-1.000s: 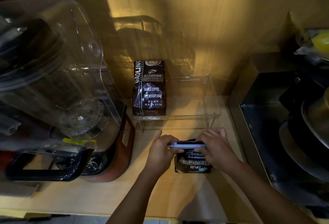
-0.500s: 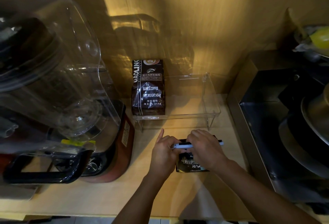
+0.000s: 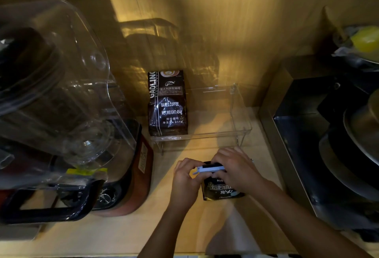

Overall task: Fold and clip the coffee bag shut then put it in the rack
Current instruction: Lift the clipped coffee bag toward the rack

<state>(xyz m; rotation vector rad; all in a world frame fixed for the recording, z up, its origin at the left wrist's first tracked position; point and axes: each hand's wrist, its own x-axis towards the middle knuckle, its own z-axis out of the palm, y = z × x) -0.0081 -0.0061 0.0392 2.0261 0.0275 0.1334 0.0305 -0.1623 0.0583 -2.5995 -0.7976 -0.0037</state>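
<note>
A small black coffee bag (image 3: 222,192) with white lettering stands on the wooden counter in front of me. A pale blue clip (image 3: 209,169) lies across its folded top. My left hand (image 3: 185,179) pinches the clip's left end, fingers curled. My right hand (image 3: 235,168) covers the clip's right part and the bag's top, hiding the fold. Just behind my hands stands a clear acrylic rack (image 3: 242,122); its right half has nothing in it.
A tall dark coffee bag (image 3: 168,104) stands in the rack's left side. A blender (image 3: 61,114) with a clear jar and reddish base fills the left. A dark metal appliance (image 3: 328,134) stands on the right. The wooden wall is close behind the rack.
Both hands have shifted on the clip: my left forefinger, raised before, now curls onto the clip's left end, and my right hand has slid further over the bag's top.
</note>
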